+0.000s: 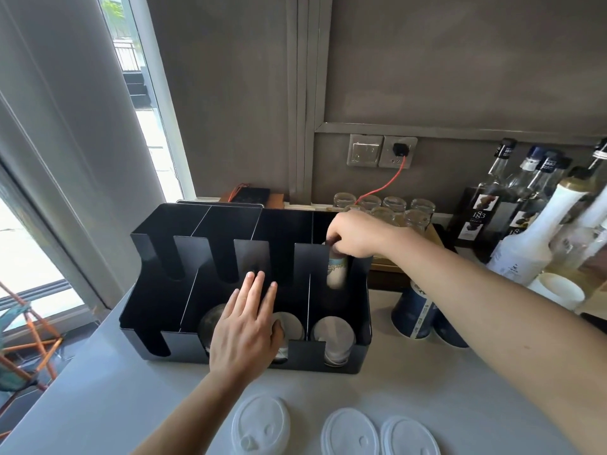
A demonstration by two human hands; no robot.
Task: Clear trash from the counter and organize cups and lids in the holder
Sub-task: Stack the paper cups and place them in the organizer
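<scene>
A black slotted holder (157, 310) stands on the white counter (427, 382). My right hand (356, 233) grips the top of a printed paper cup (336, 269) standing in the holder's back right compartment. My left hand (246, 323) lies flat with straight fingers over the front middle compartments, covering part of a white lid (292, 325). A clear cup (208, 321) shows to its left, and another white lid (333, 338) sits in the front right slot. Three white lids (261, 425) (349, 435) (409, 436) lie on the counter near me.
Dark blue paper cups (415, 315) stand upside down right of the holder. Syrup bottles (525, 205) and a white bottle (532, 238) crowd the right. Several upturned glasses (394, 206) sit behind on a wooden tray. A red cable (386, 185) runs from the wall socket.
</scene>
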